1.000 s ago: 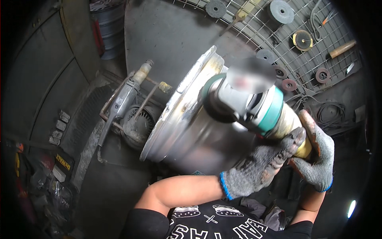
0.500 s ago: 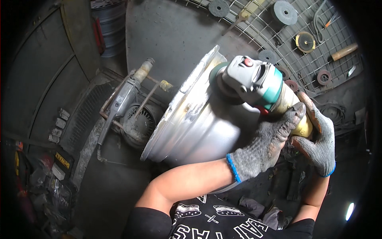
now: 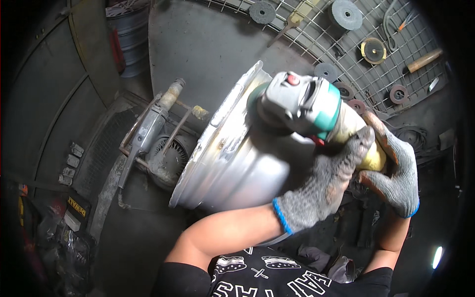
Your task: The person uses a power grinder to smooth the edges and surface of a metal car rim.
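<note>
In both gloved hands I hold an angle grinder [image 3: 299, 99] with a grey head, a green collar and a yellowish wrapped body. My left hand [image 3: 336, 185], in a grey knit glove with a blue cuff, is closed round the body from below. My right hand [image 3: 396, 168] wraps the rear end, thumb and fingers on either side. A silver wheel rim [image 3: 222, 153] stands tilted in front of me, its lip bright and rough. The grinder's disc side lies against or just over the rim's upper edge; the exact contact is hidden behind the head.
A second power tool [image 3: 151, 128] with a wrapped handle lies left of the rim, beside another finned wheel [image 3: 170, 153]. Stacked rims [image 3: 133, 44] stand at the far left. Abrasive discs [image 3: 346, 15] hang on a wire grid [image 3: 316, 42]. Bags and boxes [image 3: 71, 218] clutter the lower left.
The whole view has shifted slightly. The grinder has moved a little left along with my hands, nearer the rim's edge. Both hands keep their hold.
</note>
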The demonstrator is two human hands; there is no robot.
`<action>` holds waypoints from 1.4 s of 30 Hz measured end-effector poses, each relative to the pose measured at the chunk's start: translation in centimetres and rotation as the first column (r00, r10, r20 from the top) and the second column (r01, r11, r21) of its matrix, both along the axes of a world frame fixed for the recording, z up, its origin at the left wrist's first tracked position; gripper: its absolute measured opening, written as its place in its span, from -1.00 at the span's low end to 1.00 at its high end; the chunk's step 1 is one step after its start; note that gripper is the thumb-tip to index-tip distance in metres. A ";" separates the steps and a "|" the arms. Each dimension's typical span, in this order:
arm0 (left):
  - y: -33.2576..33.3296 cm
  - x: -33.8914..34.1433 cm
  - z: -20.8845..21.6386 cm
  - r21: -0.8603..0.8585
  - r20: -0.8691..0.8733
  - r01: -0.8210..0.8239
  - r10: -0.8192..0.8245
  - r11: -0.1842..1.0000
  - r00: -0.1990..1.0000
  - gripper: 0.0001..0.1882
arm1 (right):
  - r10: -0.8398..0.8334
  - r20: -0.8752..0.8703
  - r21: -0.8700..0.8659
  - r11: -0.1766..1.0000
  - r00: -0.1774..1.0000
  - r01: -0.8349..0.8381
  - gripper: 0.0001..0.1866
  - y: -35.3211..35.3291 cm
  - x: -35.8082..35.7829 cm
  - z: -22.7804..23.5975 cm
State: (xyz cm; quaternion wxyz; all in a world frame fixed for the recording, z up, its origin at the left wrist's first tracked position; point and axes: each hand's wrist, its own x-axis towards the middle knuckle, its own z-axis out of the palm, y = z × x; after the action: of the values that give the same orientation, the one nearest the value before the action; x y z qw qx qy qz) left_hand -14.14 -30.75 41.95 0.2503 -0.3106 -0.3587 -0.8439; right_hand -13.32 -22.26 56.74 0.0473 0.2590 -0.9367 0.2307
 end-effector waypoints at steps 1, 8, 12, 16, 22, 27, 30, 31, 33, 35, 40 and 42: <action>-0.5 0.5 0.2 -0.021 0.118 0.242 -0.238 0.970 0.964 -0.45 | -0.002 0.002 0.000 1.000 1.000 0.002 -0.18 0.4 0.0 0.0; -1.3 -1.7 1.4 0.135 0.252 0.392 -0.415 0.910 0.875 -0.44 | -0.116 0.068 -0.011 0.993 0.991 0.117 -0.16 -0.6 -0.8 0.4; 0.0 -0.6 0.6 0.085 0.142 0.290 -0.300 0.953 0.943 -0.27 | -0.059 0.033 -0.035 0.998 0.998 0.060 -0.17 0.0 -0.2 0.2; 0.0 -1.1 0.5 -0.050 0.102 0.120 -0.114 0.992 0.988 -0.22 | -0.046 0.076 -0.026 0.999 0.996 0.048 -0.19 0.0 -0.8 0.5; -0.4 -2.6 1.7 -0.002 0.154 0.222 -0.219 0.975 0.963 -0.19 | -0.081 -0.033 -0.026 0.996 0.996 0.081 -0.20 0.1 -0.5 0.2; 0.2 -1.1 0.8 -0.136 0.015 -0.026 0.029 0.990 0.999 -0.16 | -0.055 -0.025 -0.061 0.997 0.998 0.053 -0.18 0.9 0.4 0.1; -0.2 -0.1 0.4 -0.171 -0.013 -0.109 0.109 0.979 0.994 -0.15 | -0.070 0.054 0.000 0.998 0.996 0.070 -0.17 -0.1 0.7 1.4; -0.4 -0.1 0.2 -0.166 0.018 -0.070 0.074 0.984 0.997 -0.16 | -0.062 0.065 0.057 0.997 0.996 0.058 -0.17 -0.2 0.6 1.4; -0.8 -1.2 0.5 -0.124 0.084 0.031 -0.021 0.992 0.996 -0.16 | -0.041 0.068 -0.006 0.999 0.997 0.041 -0.17 -0.2 -0.5 0.6; -0.4 -2.3 1.3 -0.053 0.134 0.153 -0.145 0.987 0.980 -0.17 | -0.061 0.035 -0.033 0.998 0.998 0.063 -0.19 -0.5 -0.9 0.8; 0.0 -1.4 0.7 -0.107 0.081 0.025 -0.016 0.994 0.997 -0.19 | -0.018 0.123 -0.075 0.997 0.992 0.028 -0.19 0.3 -0.7 0.6; -0.1 -1.5 0.7 -0.106 0.080 0.016 -0.007 0.994 0.997 -0.20 | -0.015 0.126 -0.072 0.997 0.992 0.024 -0.20 0.0 -1.2 0.5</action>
State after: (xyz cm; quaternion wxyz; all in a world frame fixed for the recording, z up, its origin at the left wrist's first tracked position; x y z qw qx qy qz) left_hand -15.65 -30.85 42.64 0.2141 -0.2919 -0.4113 -0.8365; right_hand -14.49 -22.22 57.26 0.0000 0.2328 -0.9313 0.2803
